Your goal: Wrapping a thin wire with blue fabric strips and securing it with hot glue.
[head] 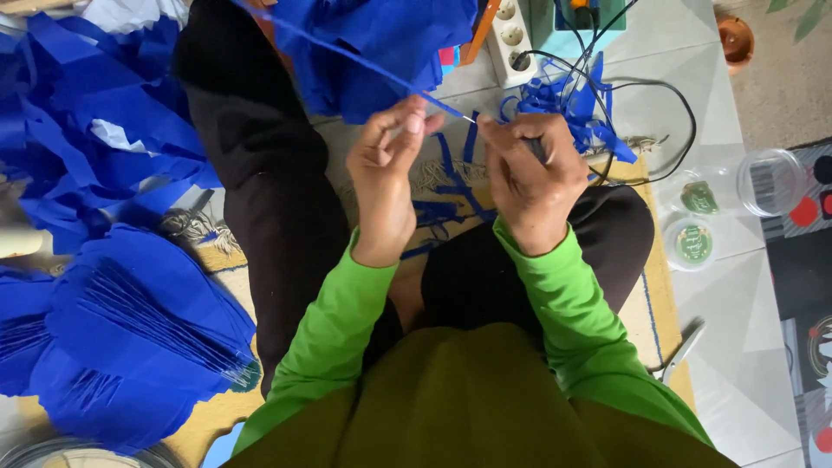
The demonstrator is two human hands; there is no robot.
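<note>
Left hand (387, 178), right hand (530, 173) pinch blue strip (364, 59).

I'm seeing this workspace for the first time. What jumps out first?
Bright blue paper dominates: a fan-shaped stack of blue paper pieces lies at lower left, with loose blue sheets above it. At centre, the left hand and right hand, in green sleeves, pinch a thin blue strip.
</note>
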